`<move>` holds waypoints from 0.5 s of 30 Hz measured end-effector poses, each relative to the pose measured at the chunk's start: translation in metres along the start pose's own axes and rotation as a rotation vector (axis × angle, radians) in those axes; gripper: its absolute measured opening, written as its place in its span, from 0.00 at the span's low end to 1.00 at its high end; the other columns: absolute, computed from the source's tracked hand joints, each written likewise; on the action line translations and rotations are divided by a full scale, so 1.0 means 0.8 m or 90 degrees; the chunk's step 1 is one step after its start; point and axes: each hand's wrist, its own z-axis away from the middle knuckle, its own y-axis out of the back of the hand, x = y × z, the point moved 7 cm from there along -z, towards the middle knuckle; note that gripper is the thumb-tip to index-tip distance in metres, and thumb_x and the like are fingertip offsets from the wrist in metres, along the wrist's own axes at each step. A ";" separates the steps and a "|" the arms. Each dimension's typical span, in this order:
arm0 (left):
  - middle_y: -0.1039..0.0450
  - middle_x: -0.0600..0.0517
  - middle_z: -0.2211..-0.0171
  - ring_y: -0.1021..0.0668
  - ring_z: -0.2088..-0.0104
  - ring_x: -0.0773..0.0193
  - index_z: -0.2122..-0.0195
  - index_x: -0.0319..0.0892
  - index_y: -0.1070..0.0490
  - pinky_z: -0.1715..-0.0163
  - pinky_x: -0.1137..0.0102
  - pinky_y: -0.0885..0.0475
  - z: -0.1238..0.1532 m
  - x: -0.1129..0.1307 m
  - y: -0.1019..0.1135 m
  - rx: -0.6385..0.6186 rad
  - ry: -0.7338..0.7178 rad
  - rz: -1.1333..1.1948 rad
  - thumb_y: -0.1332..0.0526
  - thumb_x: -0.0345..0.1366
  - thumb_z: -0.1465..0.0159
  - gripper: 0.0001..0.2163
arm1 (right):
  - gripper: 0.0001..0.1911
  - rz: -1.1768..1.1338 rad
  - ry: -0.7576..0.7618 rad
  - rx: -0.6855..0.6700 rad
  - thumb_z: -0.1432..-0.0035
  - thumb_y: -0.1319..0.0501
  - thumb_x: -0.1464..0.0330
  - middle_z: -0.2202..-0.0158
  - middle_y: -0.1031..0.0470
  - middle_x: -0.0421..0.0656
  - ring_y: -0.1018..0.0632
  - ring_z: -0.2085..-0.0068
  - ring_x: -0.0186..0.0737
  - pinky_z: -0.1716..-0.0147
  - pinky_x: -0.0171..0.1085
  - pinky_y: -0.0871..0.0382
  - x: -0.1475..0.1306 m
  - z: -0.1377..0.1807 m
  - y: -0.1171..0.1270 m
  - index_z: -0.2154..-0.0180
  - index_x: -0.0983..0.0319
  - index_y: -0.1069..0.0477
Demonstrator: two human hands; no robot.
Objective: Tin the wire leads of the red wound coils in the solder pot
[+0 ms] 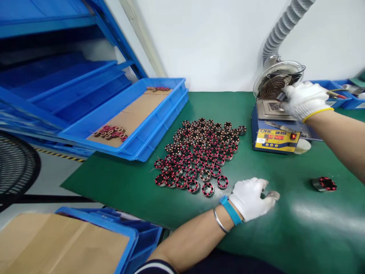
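My right hand (306, 99), in a white glove with a yellow cuff, is closed around a motor stator (282, 97), mostly hidden by the fingers. It is over the metal top of a blue and yellow solder pot (275, 131) with a lit red display. My left hand (252, 198), also gloved, is low over the green mat, thumb and fingers apart with nothing between them. To its left stand many ring-shaped motor stators (203, 146) with red and copper windings, packed close together. A single stator (325, 184) sits apart at the right.
A blue tray (164, 123) lined with cardboard holds two clusters of stators at the left. A ribbed exhaust hose (285, 28) with a round hood (275, 82) rises behind the pot. Blue bins (332, 99) stand at the back right. A black fan (17, 169) is far left.
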 end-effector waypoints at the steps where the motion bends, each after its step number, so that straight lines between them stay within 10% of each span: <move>1: 0.20 0.46 0.58 0.18 0.58 0.48 0.49 0.45 0.26 0.56 0.55 0.23 0.000 0.000 0.000 -0.001 0.000 0.000 0.46 0.58 0.35 0.25 | 0.47 0.002 0.000 -0.002 0.47 0.54 0.41 0.47 0.30 0.61 0.32 0.41 0.53 0.59 0.47 0.43 0.001 -0.001 0.000 0.58 0.81 0.27; 6: 0.20 0.46 0.58 0.18 0.59 0.51 0.47 0.45 0.27 0.56 0.57 0.23 -0.002 0.000 0.006 0.014 0.013 0.035 0.45 0.57 0.36 0.25 | 0.54 -0.039 -0.075 -0.001 0.54 0.52 0.35 0.47 0.29 0.60 0.29 0.43 0.53 0.60 0.46 0.41 0.012 0.000 0.017 0.49 0.77 0.27; 11: 0.22 0.45 0.54 0.20 0.56 0.52 0.41 0.41 0.33 0.51 0.57 0.23 -0.005 -0.004 0.019 0.114 0.025 0.137 0.39 0.53 0.38 0.29 | 0.32 -0.220 -0.146 0.023 0.47 0.36 0.46 0.56 0.22 0.52 0.23 0.53 0.49 0.60 0.45 0.35 0.012 0.053 0.047 0.48 0.59 0.22; 15: 0.25 0.41 0.45 0.21 0.50 0.51 0.35 0.37 0.42 0.47 0.56 0.24 -0.006 -0.013 0.025 0.193 0.045 0.245 0.36 0.51 0.40 0.37 | 0.34 -0.404 -0.178 -0.037 0.53 0.32 0.44 0.62 0.21 0.49 0.23 0.58 0.47 0.55 0.50 0.34 0.001 0.112 0.018 0.51 0.59 0.20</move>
